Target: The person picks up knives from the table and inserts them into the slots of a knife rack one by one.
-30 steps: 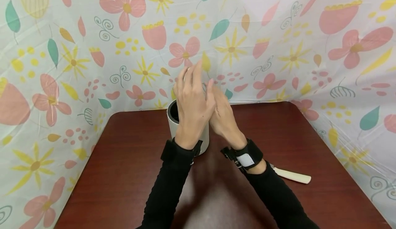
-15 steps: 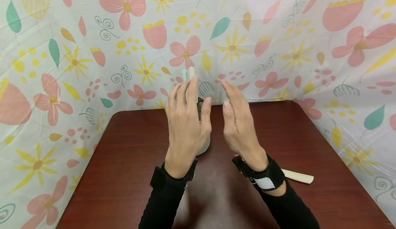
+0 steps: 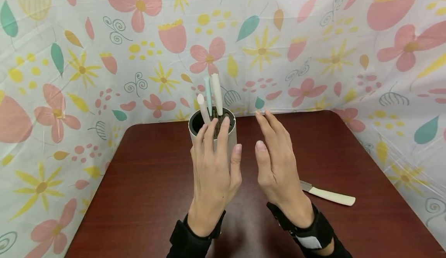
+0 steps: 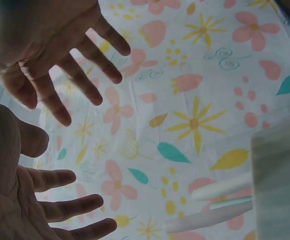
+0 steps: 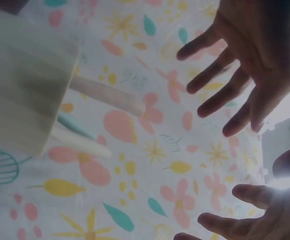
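Both hands hover over the table with fingers spread and hold nothing. My left hand is in front of the round white knife holder in the head view, its fingertips overlapping the holder's front. To the right, my right hand is raised with its palm turned inward. Three handles stand up from the holder: a white one, a light blue one and a pale pinkish one. A knife with a cream handle lies on the table beyond my right wrist, its blade partly hidden behind that hand.
The dark red-brown table has rounded far corners. Behind it and along both sides hangs a white flowered cloth. In both wrist views, the holder's wall shows at one side with the handles sticking out.
The hands have moved apart and drawn back toward the body, down in the head view. The holder's opening and its handles, hidden earlier behind the left hand, now show.
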`<action>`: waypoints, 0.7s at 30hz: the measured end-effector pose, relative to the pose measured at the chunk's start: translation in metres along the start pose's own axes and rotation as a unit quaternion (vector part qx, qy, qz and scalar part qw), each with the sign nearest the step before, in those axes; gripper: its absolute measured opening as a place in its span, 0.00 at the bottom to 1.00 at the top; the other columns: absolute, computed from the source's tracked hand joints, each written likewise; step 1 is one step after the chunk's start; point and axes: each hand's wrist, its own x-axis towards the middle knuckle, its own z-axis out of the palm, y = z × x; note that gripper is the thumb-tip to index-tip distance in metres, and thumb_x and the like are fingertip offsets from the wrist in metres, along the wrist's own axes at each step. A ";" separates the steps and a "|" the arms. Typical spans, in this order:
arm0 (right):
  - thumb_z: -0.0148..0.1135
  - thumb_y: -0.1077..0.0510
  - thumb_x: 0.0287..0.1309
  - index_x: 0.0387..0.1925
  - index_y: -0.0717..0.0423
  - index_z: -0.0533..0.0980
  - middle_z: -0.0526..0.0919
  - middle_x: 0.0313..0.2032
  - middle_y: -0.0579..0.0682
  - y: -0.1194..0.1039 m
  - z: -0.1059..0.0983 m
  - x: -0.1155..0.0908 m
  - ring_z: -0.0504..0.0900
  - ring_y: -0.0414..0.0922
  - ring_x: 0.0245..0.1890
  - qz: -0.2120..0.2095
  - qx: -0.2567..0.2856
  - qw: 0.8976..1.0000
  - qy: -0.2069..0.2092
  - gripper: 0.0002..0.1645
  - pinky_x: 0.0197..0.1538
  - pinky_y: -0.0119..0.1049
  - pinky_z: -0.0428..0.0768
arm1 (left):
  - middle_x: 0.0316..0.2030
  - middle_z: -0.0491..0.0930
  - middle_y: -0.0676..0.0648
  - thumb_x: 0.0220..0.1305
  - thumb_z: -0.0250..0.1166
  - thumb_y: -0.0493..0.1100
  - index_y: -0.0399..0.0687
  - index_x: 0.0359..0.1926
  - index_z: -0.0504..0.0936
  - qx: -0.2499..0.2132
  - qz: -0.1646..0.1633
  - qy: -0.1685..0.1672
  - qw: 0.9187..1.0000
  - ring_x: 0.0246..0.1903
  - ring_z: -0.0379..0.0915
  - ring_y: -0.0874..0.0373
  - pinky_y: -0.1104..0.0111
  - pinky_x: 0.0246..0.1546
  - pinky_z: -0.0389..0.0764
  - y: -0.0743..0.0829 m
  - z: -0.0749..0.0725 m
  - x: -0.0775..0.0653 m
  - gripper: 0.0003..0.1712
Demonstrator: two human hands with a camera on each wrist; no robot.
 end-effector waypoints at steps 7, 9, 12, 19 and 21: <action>0.42 0.56 0.76 0.74 0.54 0.66 0.68 0.74 0.55 0.000 -0.002 -0.018 0.64 0.55 0.75 0.010 -0.026 0.999 0.015 0.29 0.74 0.60 0.60 | 0.67 0.73 0.38 0.78 0.50 0.51 0.46 0.73 0.67 0.003 0.003 -0.019 1.000 0.68 0.66 0.39 0.46 0.65 0.70 0.004 0.007 -0.015 0.29; 0.43 0.55 0.75 0.73 0.54 0.67 0.69 0.73 0.57 0.001 -0.002 -0.022 0.65 0.58 0.75 0.012 -0.037 0.999 0.028 0.29 0.73 0.62 0.60 | 0.67 0.72 0.37 0.78 0.50 0.52 0.47 0.73 0.68 0.005 -0.007 -0.021 1.000 0.68 0.66 0.39 0.46 0.65 0.70 0.003 0.007 -0.020 0.29; 0.45 0.55 0.75 0.73 0.54 0.68 0.70 0.72 0.59 0.005 -0.003 -0.029 0.66 0.61 0.73 0.016 -0.051 0.998 0.046 0.29 0.73 0.63 0.61 | 0.67 0.72 0.37 0.78 0.50 0.52 0.47 0.72 0.69 0.008 -0.019 -0.025 0.999 0.68 0.65 0.39 0.44 0.64 0.69 0.002 0.009 -0.029 0.28; 0.48 0.58 0.72 0.72 0.54 0.69 0.71 0.71 0.59 0.016 -0.005 -0.046 0.67 0.62 0.71 0.046 -0.063 0.996 0.047 0.29 0.70 0.63 0.63 | 0.66 0.72 0.36 0.79 0.48 0.53 0.47 0.72 0.70 0.020 -0.033 -0.034 0.999 0.66 0.67 0.38 0.43 0.61 0.70 -0.005 0.016 -0.049 0.28; 0.49 0.58 0.72 0.72 0.53 0.69 0.71 0.71 0.59 0.019 -0.005 -0.052 0.67 0.62 0.71 0.056 -0.065 0.995 0.042 0.29 0.69 0.64 0.63 | 0.67 0.71 0.36 0.80 0.46 0.54 0.46 0.71 0.70 0.024 -0.030 -0.035 0.999 0.66 0.67 0.37 0.43 0.61 0.70 -0.007 0.018 -0.054 0.28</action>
